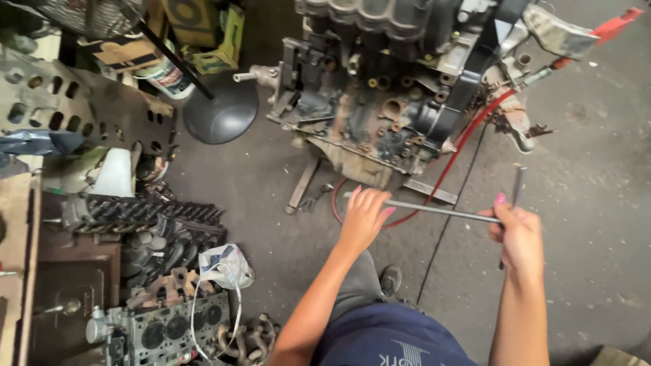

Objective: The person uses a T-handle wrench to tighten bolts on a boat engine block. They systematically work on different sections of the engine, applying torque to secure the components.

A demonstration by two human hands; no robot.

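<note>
Gripping a thin L-shaped steel rod (434, 210), both hands' fingers (380, 211) clenched, near greasy engine block (380, 102).

Stained grey concrete floor (597, 169) — cluttered wooden bench (17, 224) at left

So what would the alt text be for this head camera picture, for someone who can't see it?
Seen from above, a person's left hand and right hand hold a long L-shaped metal bar over a grimy engine block on the concrete workshop floor. Cylinder heads and other parts lie at left.
</note>
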